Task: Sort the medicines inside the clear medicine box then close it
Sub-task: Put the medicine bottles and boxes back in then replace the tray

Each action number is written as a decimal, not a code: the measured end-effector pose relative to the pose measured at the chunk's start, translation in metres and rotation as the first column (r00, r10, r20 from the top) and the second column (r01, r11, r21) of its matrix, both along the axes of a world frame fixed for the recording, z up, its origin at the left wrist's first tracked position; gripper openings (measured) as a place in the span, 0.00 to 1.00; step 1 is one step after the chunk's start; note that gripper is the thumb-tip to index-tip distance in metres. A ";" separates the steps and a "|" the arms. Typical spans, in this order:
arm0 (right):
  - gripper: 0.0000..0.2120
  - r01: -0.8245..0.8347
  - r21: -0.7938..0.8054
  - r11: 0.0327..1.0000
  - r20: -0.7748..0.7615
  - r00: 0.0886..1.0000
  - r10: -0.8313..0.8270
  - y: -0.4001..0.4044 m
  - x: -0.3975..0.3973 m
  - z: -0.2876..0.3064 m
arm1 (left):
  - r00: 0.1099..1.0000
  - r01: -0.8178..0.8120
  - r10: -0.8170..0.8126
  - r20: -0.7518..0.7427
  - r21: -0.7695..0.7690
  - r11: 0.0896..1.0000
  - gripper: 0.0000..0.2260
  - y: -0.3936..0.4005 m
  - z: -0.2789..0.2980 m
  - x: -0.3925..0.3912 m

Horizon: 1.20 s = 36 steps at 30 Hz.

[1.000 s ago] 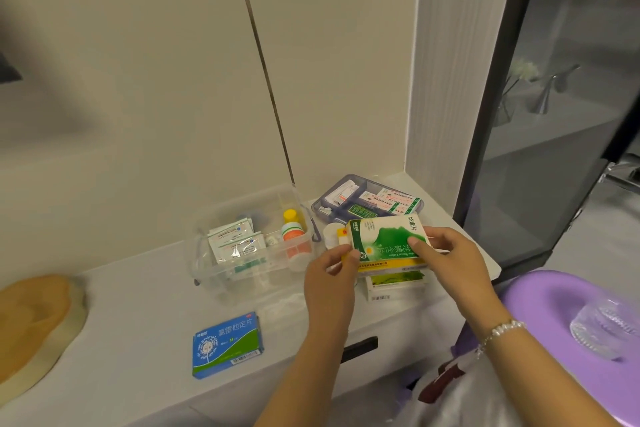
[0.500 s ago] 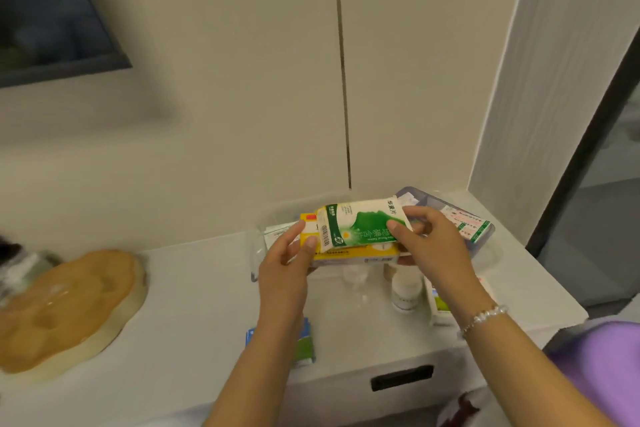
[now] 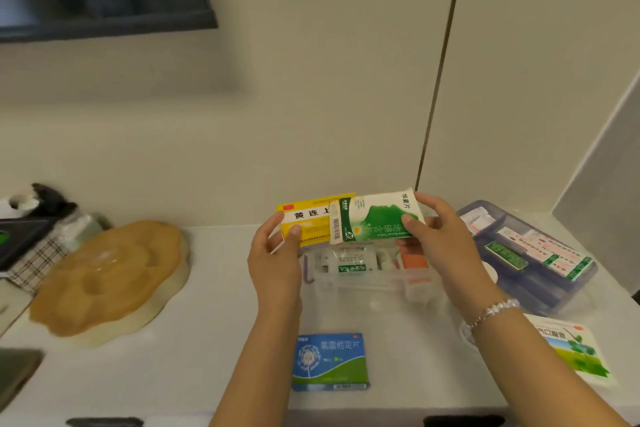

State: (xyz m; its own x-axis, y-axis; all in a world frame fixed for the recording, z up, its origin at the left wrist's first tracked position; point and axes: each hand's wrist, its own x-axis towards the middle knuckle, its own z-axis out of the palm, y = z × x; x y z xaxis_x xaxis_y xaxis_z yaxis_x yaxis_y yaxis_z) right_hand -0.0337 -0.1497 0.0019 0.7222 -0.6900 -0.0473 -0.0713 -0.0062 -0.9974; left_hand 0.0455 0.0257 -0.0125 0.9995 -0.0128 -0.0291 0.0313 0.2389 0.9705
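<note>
My left hand (image 3: 277, 255) pinches the flat yellow carton (image 3: 306, 218), my right hand (image 3: 438, 236) the green-and-white carton (image 3: 375, 218); next, lower both into the clear plastic medicine box (image 3: 363, 282).

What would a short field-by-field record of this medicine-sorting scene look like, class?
Left hand: holds yellow box
Right hand: holds green box
Held boxes: overlapping, above the clear box
Clear box: open, packets inside
Blue box: flat on the counter, nearer the person
Purple tray: right of clear box, holds packets
</note>
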 end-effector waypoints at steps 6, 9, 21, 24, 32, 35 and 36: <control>0.16 0.007 -0.061 0.998 -0.080 0.997 -0.012 -0.008 0.004 -0.004 | 0.994 -0.085 0.091 -0.061 0.100 0.991 0.28 0.015 -0.009 0.023; 0.15 -0.026 -0.130 0.991 -0.142 0.990 0.008 -0.009 0.007 -0.003 | 0.976 -0.098 0.087 -0.199 -0.049 0.994 0.30 0.020 -0.015 0.030; 0.10 -0.340 -0.226 0.913 -0.492 0.849 0.194 0.006 0.046 -0.031 | 0.960 -0.024 -0.012 -0.278 -0.127 0.992 0.20 0.011 -0.022 0.034; 0.06 -0.418 -0.333 0.845 -0.624 0.770 0.135 0.003 0.047 -0.034 | 0.961 -0.018 -0.015 -0.276 -0.118 0.993 0.19 0.012 -0.021 0.034; 0.17 -0.547 -0.389 0.742 -0.802 0.597 0.020 -0.015 0.054 -0.040 | 0.958 0.002 -0.039 -0.285 -0.127 0.992 0.17 0.008 -0.020 0.034; 0.17 -0.569 -0.397 0.721 -0.824 0.566 -0.007 -0.020 0.055 -0.044 | 0.959 0.015 -0.051 -0.279 -0.130 0.991 0.19 0.007 -0.020 0.033; 0.18 -0.596 -0.389 0.703 -0.846 0.532 -0.018 -0.020 0.056 -0.045 | 0.960 0.019 -0.054 -0.275 -0.127 0.992 0.19 0.007 -0.019 0.033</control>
